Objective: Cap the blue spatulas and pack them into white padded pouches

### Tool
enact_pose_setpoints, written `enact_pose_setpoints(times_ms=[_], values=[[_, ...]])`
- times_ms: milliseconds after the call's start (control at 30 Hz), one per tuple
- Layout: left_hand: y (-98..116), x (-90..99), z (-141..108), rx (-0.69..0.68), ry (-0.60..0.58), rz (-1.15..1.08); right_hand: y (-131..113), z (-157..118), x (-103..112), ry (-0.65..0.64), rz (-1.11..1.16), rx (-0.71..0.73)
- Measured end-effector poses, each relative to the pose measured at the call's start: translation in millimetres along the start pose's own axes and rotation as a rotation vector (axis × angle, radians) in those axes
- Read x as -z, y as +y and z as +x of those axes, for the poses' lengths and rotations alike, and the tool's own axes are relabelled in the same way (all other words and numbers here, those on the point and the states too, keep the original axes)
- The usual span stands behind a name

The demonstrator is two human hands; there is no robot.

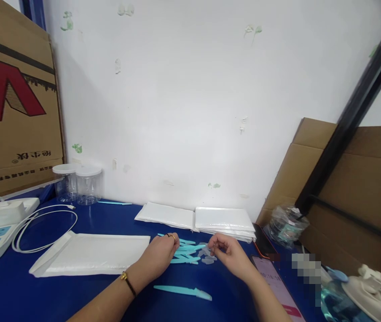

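Observation:
Turquoise eyebrow razors (185,258) lie in a loose pile on the blue table, between my two hands. My left hand (162,255) is closed at the pile's left side, apparently round a razor that points toward my right hand; its fingertips are largely hidden. Over the pile's right edge, my right hand (227,250) has thumb and forefinger pinched together; what is between them is too small to make out. Small clear plastic caps (208,259) lie under and beside those fingertips. Closer to me, one razor with a clear cap over its blade (180,291) lies alone.
A white padded envelope (103,255) lies left, with stacked white packets (226,219) behind. A phone (276,286) and a clear bottle with a pale lid (354,295) are right. Lidded jars (89,185), a power strip (29,205) and a white cable (76,219) sit left.

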State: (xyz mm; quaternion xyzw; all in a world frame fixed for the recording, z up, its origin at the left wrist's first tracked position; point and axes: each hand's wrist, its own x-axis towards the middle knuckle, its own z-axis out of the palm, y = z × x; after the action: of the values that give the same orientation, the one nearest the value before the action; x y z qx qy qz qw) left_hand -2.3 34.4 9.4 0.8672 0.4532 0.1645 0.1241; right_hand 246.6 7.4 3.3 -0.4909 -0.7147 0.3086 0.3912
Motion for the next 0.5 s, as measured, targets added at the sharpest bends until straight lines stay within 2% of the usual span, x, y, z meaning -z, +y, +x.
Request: enact_pose_setpoints(times_ms=[167, 333, 400, 500], values=[[0.2, -2.1, -0.9, -0.049, 0.017, -0.067, -4.4, -1.0, -8.2, -0.053, 0.102, -0.012], [0.1, -1.7, -3.0, -0.059, -0.041, -0.126, -13.5, -5.5, -9.3, -0.194, 0.135, -0.067], [3.2, 0.9, -6.0, -0.037, -0.088, -0.113, -14.1, -6.6, -4.5, -0.239, 0.085, -0.079], [9.2, 3.7, -11.8, -0.030, -0.163, -0.099, -7.8, -6.2, 4.6, -0.171, -0.135, -0.047]])
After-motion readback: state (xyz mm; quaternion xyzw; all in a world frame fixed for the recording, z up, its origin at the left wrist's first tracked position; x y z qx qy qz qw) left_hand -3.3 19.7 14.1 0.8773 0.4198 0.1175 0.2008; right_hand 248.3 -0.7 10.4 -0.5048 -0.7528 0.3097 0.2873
